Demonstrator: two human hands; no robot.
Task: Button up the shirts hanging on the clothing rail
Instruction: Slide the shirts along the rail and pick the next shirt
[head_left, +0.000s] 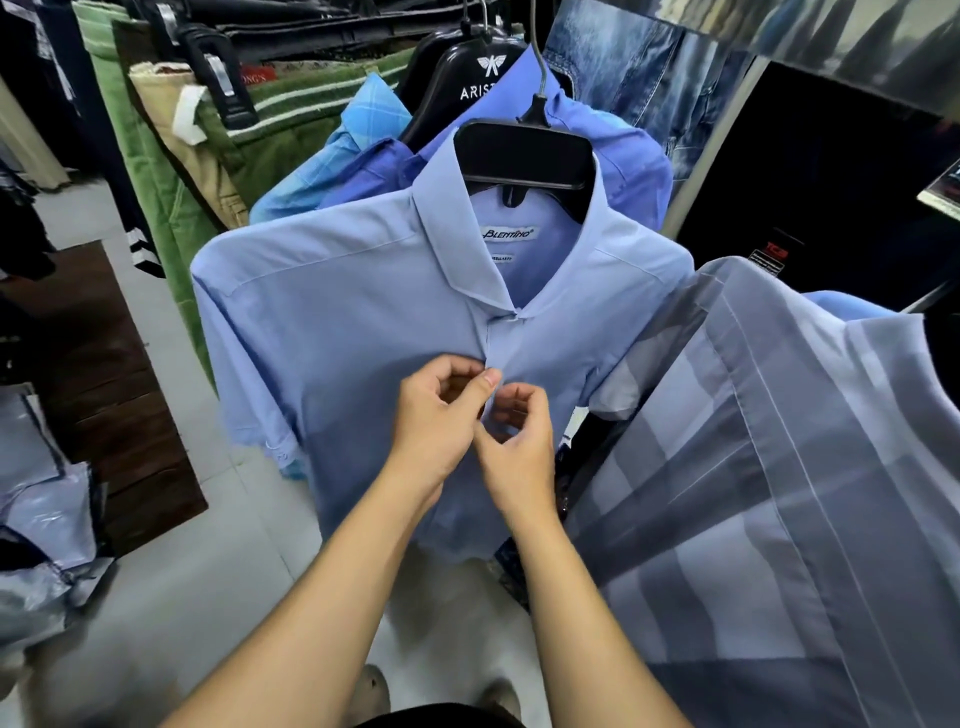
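A light blue short-sleeved shirt (363, 322) hangs on a black hanger (524, 156) in front of me, its top collar button fastened. My left hand (436, 415) pinches the left edge of the placket below the collar. My right hand (514, 441) pinches the right edge of the same placket, thumb and fingers closed on the cloth. Both hands meet at the centre of the chest. The button itself is hidden by my fingers. Lower down the shirt front hangs apart.
A grey-blue striped shirt (779, 493) hangs close on the right. Behind are darker blue shirts (623, 150), a second black hanger (467, 67), green and tan trousers (171, 171) on the left, a dark wooden board (119, 395) and plastic bags (36, 493) on the floor.
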